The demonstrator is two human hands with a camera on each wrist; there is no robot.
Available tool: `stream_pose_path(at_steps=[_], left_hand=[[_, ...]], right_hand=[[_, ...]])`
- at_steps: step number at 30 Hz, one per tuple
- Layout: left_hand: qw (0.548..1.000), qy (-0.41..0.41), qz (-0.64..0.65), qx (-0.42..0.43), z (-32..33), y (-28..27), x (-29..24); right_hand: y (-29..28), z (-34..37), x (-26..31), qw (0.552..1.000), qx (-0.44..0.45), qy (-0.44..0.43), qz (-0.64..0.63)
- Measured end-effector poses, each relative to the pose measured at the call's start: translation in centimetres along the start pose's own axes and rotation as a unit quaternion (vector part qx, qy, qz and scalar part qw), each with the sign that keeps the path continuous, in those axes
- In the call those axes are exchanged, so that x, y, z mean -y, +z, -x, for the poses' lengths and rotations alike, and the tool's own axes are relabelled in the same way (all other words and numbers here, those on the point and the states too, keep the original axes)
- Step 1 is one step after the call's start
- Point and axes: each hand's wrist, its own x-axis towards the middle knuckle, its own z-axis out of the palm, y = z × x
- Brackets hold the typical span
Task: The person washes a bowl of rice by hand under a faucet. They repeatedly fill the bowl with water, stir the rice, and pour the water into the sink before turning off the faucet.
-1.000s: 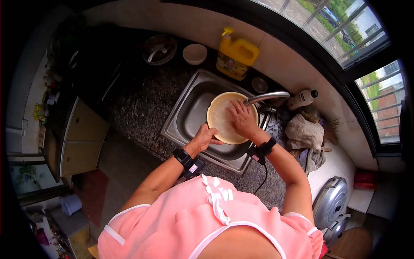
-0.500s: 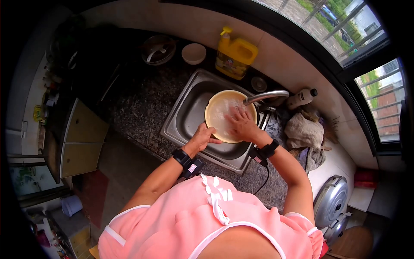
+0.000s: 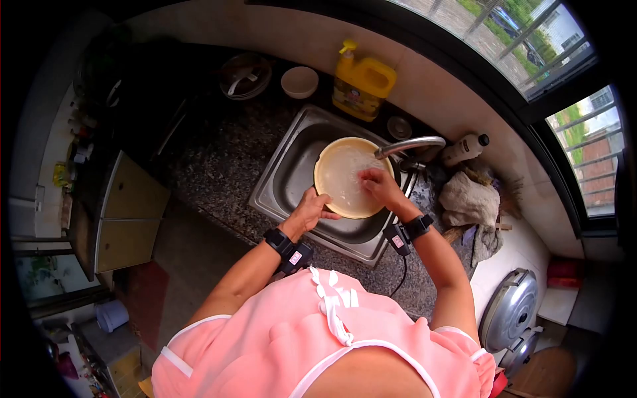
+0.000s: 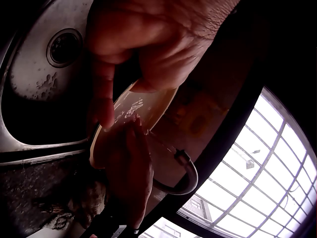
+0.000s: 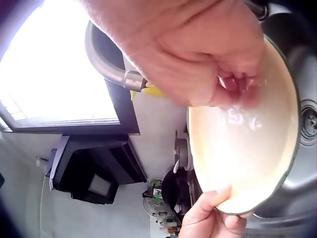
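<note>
A cream-coloured basin (image 3: 338, 178) with a dark outer edge is held in the sink, cloudy water inside it. My left hand (image 3: 309, 211) grips its near-left rim, thumb over the edge and fingers beneath, as the right wrist view also shows. Over the water is my right hand (image 3: 381, 187), its fingers (image 5: 247, 91) curled inward at the surface; nothing shows between them. Small bright ripples (image 5: 242, 119) lie just below those fingertips. The faucet (image 3: 411, 144) arches over the basin's far right rim, with a thin stream at its mouth in the left wrist view.
The steel sink (image 3: 282, 159) surrounds the basin, its drain (image 4: 64, 48) showing to one side. Behind stand a yellow jug (image 3: 365, 86), a white bowl (image 3: 300, 82) and a bottle (image 3: 466, 150). A grey cloth (image 3: 470, 201) lies right of the faucet; metal lids (image 3: 509, 310) lean farther right.
My right hand has gone from spread fingers in the basin to curled fingers, drawn slightly back toward the near right side. The basin has shifted slightly left; my left hand keeps its grip.
</note>
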Motion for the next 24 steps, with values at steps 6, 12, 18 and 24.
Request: stream_pose_path(at_steps=[6, 12, 18, 24], left_hand=[[1.0, 0.007, -0.005, -0.004, 0.5, -0.4, -0.2], [0.999, 0.027, -0.019, -0.026, 1.4, -0.7, -0.9], [0.997, 0.047, -0.037, -0.045, 2.3, -1.7, -1.6], [0.995, 0.058, -0.054, -0.057, 3.7, -2.4, -2.8]], right_hand=[[-1.8, 1.9, 3.6, 0.997, -0.07, -0.033, -0.013], [-4.6, 4.1, 1.2, 0.993, -0.105, -0.011, -0.06], [-5.4, 6.0, -1.5, 0.986, -0.127, 0.018, -0.107], [-5.0, 7.0, -2.3, 0.982, -0.143, 0.035, -0.117]])
